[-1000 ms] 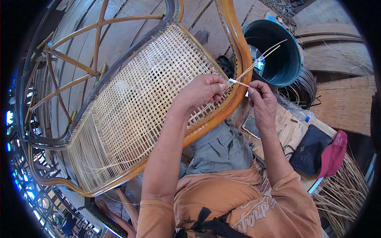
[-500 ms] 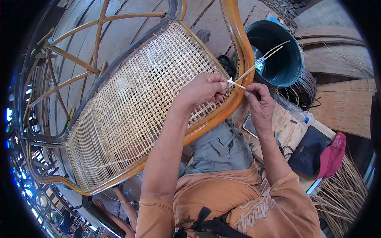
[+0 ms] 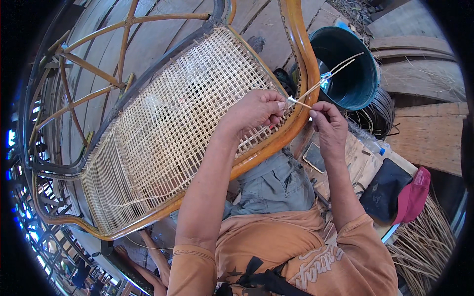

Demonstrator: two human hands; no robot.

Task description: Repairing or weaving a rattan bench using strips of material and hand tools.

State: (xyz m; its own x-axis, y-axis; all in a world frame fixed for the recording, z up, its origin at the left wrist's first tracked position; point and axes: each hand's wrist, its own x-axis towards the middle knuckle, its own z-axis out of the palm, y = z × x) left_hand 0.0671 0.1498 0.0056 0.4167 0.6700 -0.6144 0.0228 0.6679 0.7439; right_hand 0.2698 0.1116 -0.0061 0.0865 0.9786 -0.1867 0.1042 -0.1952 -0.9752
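Note:
A woven cane panel (image 3: 168, 113) fills a curved, varnished wooden frame (image 3: 261, 152) that lies across my lap. My left hand (image 3: 256, 109) is over the panel's right edge, its thumb and finger pinched on a small white piece (image 3: 292, 100) that I cannot make out clearly. From there a short thin cane strip (image 3: 303, 105) runs to my right hand (image 3: 330, 126), whose thumb and forefinger pinch its end, just outside the frame. Two pale loose cane ends (image 3: 341, 65) slant up over the bucket behind the hands. At the panel's lower left, the strands run in one direction only.
A dark green bucket (image 3: 364, 81) stands beyond my right hand, with a dark coil (image 3: 377, 113) beside it. A board to the right bears a flat dark-faced object (image 3: 314, 157), a black pouch (image 3: 385, 190) and a red cloth item (image 3: 414, 195). Cane strips (image 3: 424, 241) lie below. Left is a rattan frame (image 3: 96, 73).
My right hand and the white piece have shifted slightly right in the picture, as has the bucket. Both hands keep their pinch.

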